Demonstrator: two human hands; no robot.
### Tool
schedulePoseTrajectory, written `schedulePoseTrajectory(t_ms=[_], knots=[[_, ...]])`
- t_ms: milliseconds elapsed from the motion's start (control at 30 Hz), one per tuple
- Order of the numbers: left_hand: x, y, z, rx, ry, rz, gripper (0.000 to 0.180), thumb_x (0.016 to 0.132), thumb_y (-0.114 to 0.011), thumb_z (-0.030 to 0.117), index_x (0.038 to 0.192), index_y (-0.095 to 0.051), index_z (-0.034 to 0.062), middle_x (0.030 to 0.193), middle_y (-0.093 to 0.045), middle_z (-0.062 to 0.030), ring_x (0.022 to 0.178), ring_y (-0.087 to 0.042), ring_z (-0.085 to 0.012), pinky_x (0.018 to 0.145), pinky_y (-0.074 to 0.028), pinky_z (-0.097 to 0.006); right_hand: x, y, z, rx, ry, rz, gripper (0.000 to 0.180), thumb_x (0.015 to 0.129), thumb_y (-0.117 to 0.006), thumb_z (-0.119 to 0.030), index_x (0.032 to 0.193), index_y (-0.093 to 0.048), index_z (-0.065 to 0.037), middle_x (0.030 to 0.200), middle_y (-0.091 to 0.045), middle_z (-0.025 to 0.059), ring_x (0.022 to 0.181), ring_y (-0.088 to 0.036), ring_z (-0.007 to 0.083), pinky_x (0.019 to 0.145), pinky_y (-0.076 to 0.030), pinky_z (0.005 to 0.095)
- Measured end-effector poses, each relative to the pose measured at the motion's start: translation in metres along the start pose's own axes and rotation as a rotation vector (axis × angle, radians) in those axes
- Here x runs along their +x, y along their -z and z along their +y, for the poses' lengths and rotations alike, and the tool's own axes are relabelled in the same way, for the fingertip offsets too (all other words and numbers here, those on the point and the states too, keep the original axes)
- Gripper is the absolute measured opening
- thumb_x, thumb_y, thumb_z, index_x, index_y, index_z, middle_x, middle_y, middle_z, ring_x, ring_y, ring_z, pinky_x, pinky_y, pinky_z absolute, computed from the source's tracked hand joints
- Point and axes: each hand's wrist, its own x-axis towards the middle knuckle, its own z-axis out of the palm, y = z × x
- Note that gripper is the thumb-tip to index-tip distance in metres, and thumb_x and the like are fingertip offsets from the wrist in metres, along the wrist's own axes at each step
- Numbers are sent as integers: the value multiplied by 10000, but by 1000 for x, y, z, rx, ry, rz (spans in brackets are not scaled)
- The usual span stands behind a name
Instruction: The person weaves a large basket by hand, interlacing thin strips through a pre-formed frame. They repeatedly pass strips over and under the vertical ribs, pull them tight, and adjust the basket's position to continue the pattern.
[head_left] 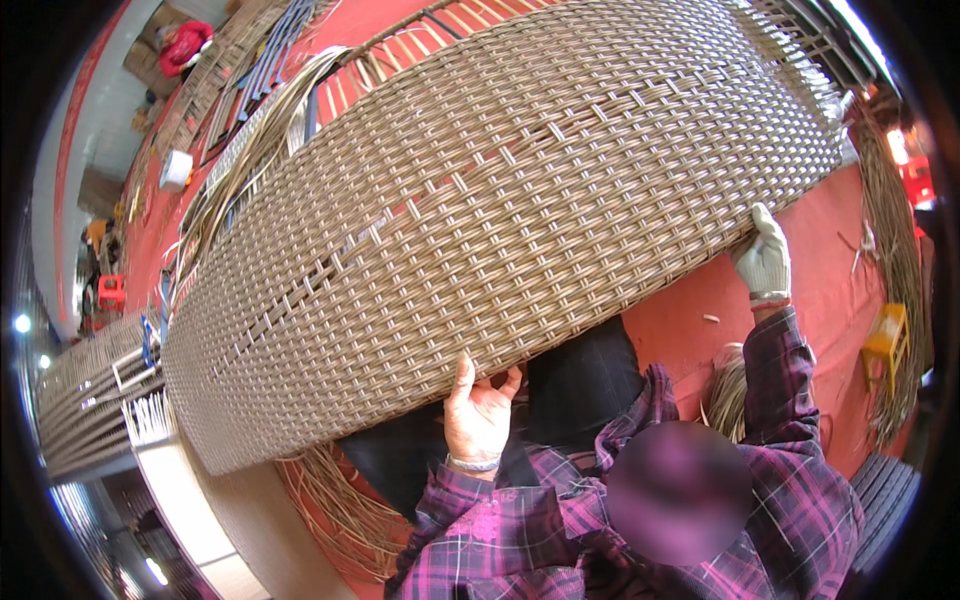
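A large brown woven rattan panel (520, 210) stretches across the view in front of me, from lower left to upper right. A line of gaps in the weave runs along its middle. At the panel's near edge is my left hand (478, 422), bare, its thumb up along the edge and its fingers curled partly beneath. Farther right along the same edge, my right hand (766, 262) wears a pale glove. Its thumb lies on the weave while the other fingers are hidden under the panel. The near edge lies over my dark trouser legs.
Loose strands (345, 515) lie at lower left, with another bundle (727, 390) beside my right arm and long strands (880, 260) at far right. A yellow stool (884, 345) stands on the red floor (690, 325). A person in red (184, 48) is at far upper left.
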Motion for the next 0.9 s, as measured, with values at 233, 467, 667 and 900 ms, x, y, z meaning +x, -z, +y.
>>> schedulePoseTrajectory(t_ms=[233,467,667,900], knots=[[7,9,6,-9,-6,8,393,944,-648,181,1310,-506,151,1326,-522,-21,1175,-503,-197,885,-500,-473,-1,2,10,-8,-9,-173,238,943,-553,-99,1170,-595,-43,1156,-647,55,1079,-612,216,987,-489,400],[-8,30,20,-45,10,-14,296,922,-680,151,1194,-582,94,1190,-586,-20,1079,-557,-172,846,-530,-444,-21,6,24,-156,33,-435,279,1008,-462,-107,1251,-533,10,1253,-610,107,1145,-580,200,1035,-438,383],[-22,33,26,-40,35,31,244,910,-693,127,1141,-614,113,1128,-615,5,1050,-572,-140,861,-519,-393,-28,20,25,-566,150,-135,318,1040,-418,-250,1250,-540,-44,1223,-613,64,1097,-584,165,960,-467,343],[-53,59,61,616,175,-104,304,945,-635,140,1216,-573,19,1189,-626,-63,1093,-584,-163,898,-484,-323,-119,-23,44,-711,42,-13,223,1003,-526,-256,1080,-600,-61,850,-574,-23,745,-514,60,667,-415,215]])
